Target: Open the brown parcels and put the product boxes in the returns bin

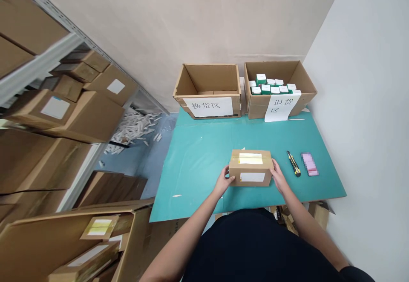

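Observation:
A closed brown cardboard box [235,169] sits at the front of the green table, with one label on its top and another on its near side. My left hand [224,181] grips its left end, thumb on the near face. Against the right end presses my right hand [279,177], so the box is held between both hands. To the right of it lie a yellow and black utility knife [293,164] and a pink, pixel-blurred item [309,164].
Two open cartons with paper signs stand at the table's back: a left carton [188,82] and a right carton [303,77] holding several green-and-white boxes. Shelves of cardboard boxes [92,116] line the left. A large open carton [137,231] with parcels stands at lower left.

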Demonstrator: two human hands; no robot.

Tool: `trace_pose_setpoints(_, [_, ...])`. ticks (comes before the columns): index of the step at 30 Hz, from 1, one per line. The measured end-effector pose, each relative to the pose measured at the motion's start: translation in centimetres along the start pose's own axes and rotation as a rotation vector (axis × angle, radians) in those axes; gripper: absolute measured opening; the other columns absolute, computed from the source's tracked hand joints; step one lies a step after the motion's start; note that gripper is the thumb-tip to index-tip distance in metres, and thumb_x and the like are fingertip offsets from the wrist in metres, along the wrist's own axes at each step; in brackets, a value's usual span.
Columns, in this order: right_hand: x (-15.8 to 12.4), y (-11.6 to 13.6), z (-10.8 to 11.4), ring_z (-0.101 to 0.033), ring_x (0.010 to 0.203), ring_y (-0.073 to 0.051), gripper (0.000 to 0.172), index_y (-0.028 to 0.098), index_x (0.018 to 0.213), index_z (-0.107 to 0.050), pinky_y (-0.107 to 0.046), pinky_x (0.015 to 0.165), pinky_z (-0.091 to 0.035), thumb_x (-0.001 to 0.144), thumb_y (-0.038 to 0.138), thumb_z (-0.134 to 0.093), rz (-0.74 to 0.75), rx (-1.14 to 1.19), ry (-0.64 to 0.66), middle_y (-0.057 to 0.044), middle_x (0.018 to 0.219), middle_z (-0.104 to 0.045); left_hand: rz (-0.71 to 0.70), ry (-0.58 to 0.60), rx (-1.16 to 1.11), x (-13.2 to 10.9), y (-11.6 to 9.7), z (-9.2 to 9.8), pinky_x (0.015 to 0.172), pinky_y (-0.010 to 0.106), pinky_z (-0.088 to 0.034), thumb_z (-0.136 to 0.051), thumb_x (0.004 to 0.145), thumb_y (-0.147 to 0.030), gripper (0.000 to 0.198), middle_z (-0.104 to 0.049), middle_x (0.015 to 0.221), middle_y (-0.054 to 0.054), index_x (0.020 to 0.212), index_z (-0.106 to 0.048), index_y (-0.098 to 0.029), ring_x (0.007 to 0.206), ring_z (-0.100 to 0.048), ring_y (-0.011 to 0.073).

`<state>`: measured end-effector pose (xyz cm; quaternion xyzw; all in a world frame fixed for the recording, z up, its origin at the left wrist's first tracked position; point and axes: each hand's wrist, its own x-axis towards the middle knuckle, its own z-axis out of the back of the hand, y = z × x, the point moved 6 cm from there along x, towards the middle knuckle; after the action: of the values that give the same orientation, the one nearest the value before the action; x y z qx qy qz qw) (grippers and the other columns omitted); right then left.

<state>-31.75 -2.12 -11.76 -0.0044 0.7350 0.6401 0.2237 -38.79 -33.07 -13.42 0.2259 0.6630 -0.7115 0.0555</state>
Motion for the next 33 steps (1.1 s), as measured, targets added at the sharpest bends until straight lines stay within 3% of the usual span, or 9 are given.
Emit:
trace_pose_setpoints(2, [-1.0,-0.5,0.3,-0.042,0.145,-0.030,0.078,0.033,0.152,-0.042,-0.047,0.113,-0.044,0.085,0.069,-0.060,-0.024,0.016,-0.005,-0.004,0.160,-0.043,0.011,0.014,-0.006,-0.6,0.8,-0.2,0.105,0.047,-0.048,-0.088,0.060,-0.036,0.088,-0.052,0.149,0.015,0.138,-0.049,-0.024,0.137,-0.051,0.0348])
trace_pose_setpoints(5, [-2.6,-2.0,0.5,-0.042,0.145,-0.032,0.084,0.031,0.147,-0.049,-0.048,0.116,-0.040,0.076,0.069,-0.071,-0.028,0.006,0.005,-0.006,0.158,-0.046,0.041,0.063,-0.063,-2.1,2.4,-0.6,0.109,0.048,-0.045,-0.091,0.054,-0.043,0.103,-0.050,0.151,0.018,0.143,-0.044,-0.021,0.141,-0.046,0.0370])
trace_pose_setpoints(9, [-3.6,-3.5,0.5,-0.043,0.144,-0.034,0.086,0.030,0.144,-0.053,-0.053,0.119,-0.035,0.070,0.066,-0.078,-0.016,0.025,0.005,-0.008,0.155,-0.050,0.052,0.079,-0.110,-4.0,3.7,-0.5,0.116,0.047,-0.040,-0.084,0.063,-0.060,0.099,-0.045,0.155,0.018,0.144,-0.044,-0.020,0.144,-0.043,0.0358])
trace_pose_setpoints(14, [-3.0,-3.0,0.1,-0.043,0.144,-0.032,0.080,0.030,0.141,-0.057,-0.051,0.121,-0.033,0.071,0.065,-0.077,0.029,0.050,0.037,-0.007,0.153,-0.052,0.057,0.043,-0.096,-4.2,3.6,0.0,0.117,0.049,-0.038,-0.077,0.067,-0.070,0.096,-0.046,0.156,0.018,0.143,-0.047,-0.020,0.142,-0.045,0.0357])
trace_pose_setpoints(19, [-2.1,-2.9,1.1,-0.048,0.141,-0.033,0.077,0.030,0.135,-0.063,-0.052,0.120,-0.034,0.069,0.068,-0.077,0.012,0.012,0.049,-0.008,0.148,-0.058,0.095,0.010,-0.052,-3.8,3.1,0.1,0.112,0.050,-0.044,-0.079,0.065,-0.068,0.090,-0.054,0.150,0.016,0.138,-0.053,-0.021,0.132,-0.056,0.0356])
trace_pose_setpoints(28, [-1.0,-5.0,9.4,-0.065,0.119,-0.034,0.067,0.023,0.120,-0.071,-0.051,0.107,-0.047,0.076,0.073,-0.062,-0.022,-0.218,-0.215,-0.014,0.124,-0.072,0.144,-0.108,-0.037,-4.7,2.6,-0.2,0.109,0.045,-0.047,-0.076,0.075,-0.061,0.072,-0.058,0.146,0.013,0.133,-0.058,-0.023,0.132,-0.056,0.0339])
trace_pose_setpoints(33, [0.8,-4.6,14.9,-0.054,0.130,-0.036,0.067,0.018,0.129,-0.065,-0.054,0.114,-0.036,0.081,0.064,-0.056,-0.003,-0.399,-0.364,-0.018,0.136,-0.063,0.196,-0.181,0.019,-5.1,3.0,-0.3,0.105,0.044,-0.050,-0.069,0.079,-0.066,0.071,-0.058,0.146,0.013,0.135,-0.056,-0.022,0.132,-0.056,0.0337])
